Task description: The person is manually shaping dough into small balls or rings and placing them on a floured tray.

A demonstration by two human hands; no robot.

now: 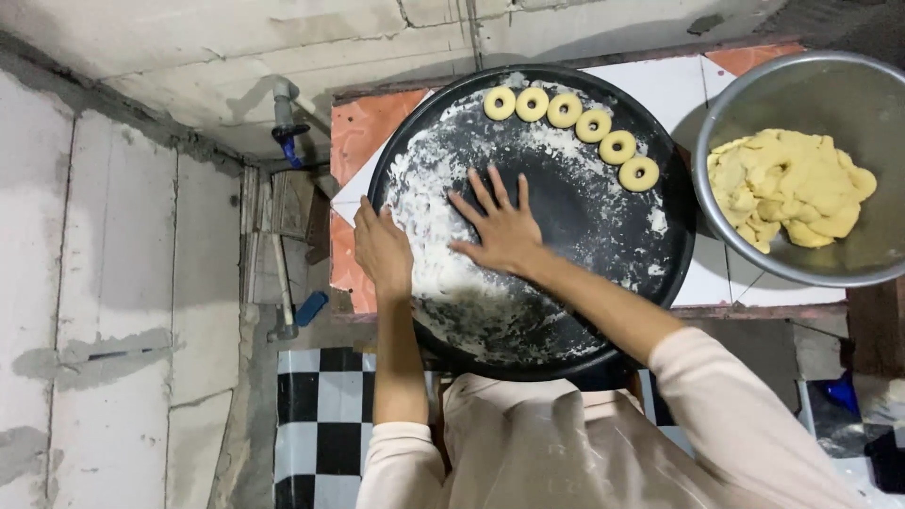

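Tiled counter (pixel 679 85) beside rough concrete wall. Right hand (pixel 501 229) flat, fingers spread, grasping nothing, on floured black round tray (pixel 603 236); left hand (pixel 382 250) steadies rim, grip unclear. Dough rings (pixel 575 127) along far edge; dough (pixel 790 188) in steel bowl (pixel 754 104).

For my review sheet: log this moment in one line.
right hand flat on floured tray | left hand on rim | six dough rings

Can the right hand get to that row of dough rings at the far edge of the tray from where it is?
Probably yes: the right hand lies flat on the floured black tray, and only bare tray separates it from the dough rings.
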